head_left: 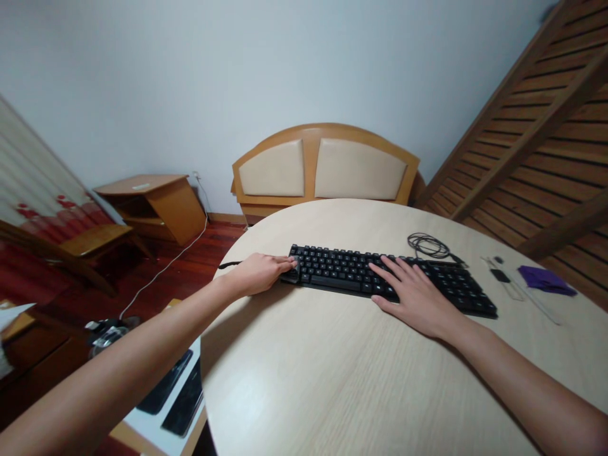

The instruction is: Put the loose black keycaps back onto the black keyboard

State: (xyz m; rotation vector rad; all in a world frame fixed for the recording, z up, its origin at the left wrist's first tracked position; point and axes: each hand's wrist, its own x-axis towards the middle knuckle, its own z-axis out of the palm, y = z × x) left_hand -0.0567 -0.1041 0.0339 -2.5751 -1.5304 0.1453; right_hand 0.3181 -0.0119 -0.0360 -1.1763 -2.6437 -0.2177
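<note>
A black keyboard [335, 269] lies across the pale round table [294, 367]. My left hand [261, 273] is at its left end, fingers pressed together and pointing right. Under those fingertips a small dark piece [291, 273] shows over the corner keys; its kind is unclear. A thin black strip [230, 265] sticks out behind my left wrist, and I cannot tell whether it joins that piece. My right hand [411, 294] rests spread on the keyboard's right half, fingers over the keys and thumb at the front edge. A coiled black cable [430, 246] lies just behind the keyboard.
On the table's right are a folded purple cloth [546, 280], a white cable [536, 301] and small dark items [500, 275]. Two dark flat devices [183, 396] lie on a lower white surface at left. A headboard [327, 164] stands behind, a slatted wooden panel [536, 139] at right.
</note>
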